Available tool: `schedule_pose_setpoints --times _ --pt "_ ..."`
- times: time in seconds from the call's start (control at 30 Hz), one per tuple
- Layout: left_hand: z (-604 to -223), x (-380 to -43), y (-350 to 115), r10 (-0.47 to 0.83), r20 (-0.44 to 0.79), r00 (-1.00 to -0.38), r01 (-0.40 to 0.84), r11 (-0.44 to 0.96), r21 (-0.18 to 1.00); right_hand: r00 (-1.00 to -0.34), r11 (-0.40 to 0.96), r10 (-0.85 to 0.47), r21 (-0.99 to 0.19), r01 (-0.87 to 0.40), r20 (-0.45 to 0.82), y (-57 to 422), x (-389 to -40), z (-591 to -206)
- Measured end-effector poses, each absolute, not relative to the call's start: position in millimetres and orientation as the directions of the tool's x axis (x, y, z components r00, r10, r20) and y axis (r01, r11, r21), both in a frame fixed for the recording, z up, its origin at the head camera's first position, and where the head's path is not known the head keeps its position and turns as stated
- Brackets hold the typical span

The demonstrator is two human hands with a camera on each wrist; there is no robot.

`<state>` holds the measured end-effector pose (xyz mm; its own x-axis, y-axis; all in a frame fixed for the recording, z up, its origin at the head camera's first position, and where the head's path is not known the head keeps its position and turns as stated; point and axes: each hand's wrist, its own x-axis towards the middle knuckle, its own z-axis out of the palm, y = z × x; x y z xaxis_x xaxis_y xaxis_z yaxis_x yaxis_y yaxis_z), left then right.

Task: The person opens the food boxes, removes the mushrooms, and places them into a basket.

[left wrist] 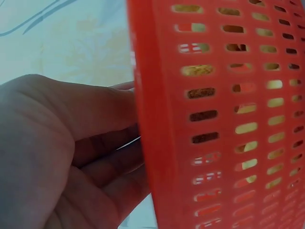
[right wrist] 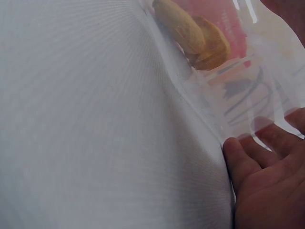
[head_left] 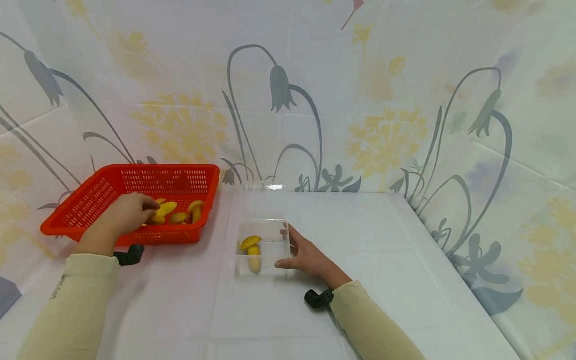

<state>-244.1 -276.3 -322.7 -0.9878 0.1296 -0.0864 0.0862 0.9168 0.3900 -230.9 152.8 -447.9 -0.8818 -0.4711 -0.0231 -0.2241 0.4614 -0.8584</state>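
My left hand [head_left: 130,212] reaches over the near rim of a red plastic basket [head_left: 209,200], its fingertips at a yellow mushroom [head_left: 167,209]. In the left wrist view the basket wall hides those fingertips, so whether they pinch it cannot be told. More mushrooms [head_left: 196,211] lie in the basket beside the fingers. A clear plastic box [head_left: 270,267] stands on the table to the right, with a yellow-capped mushroom [head_left: 254,255] lying along its left side. My right hand [head_left: 308,255] holds the box at its right end, thumb toward the near side and fingers farther back.
A white cloth [head_left: 373,280] covers the table. Behind the box rises its clear lid [head_left: 263,187], standing open. A flower-patterned cloth [head_left: 333,100] hangs at the back and sides. A grey object's corner [head_left: 6,295] shows at the left edge.
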Motion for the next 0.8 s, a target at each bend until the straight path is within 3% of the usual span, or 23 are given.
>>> schedule_pose_setpoints --times 0.8 --pt "-319.8 -238.6 -273.4 0.125 -0.091 -0.988 0.087 0.935 0.344 -0.885 0.471 -0.464 -0.855 -0.217 -0.031 152.2 -229.1 -445.7"
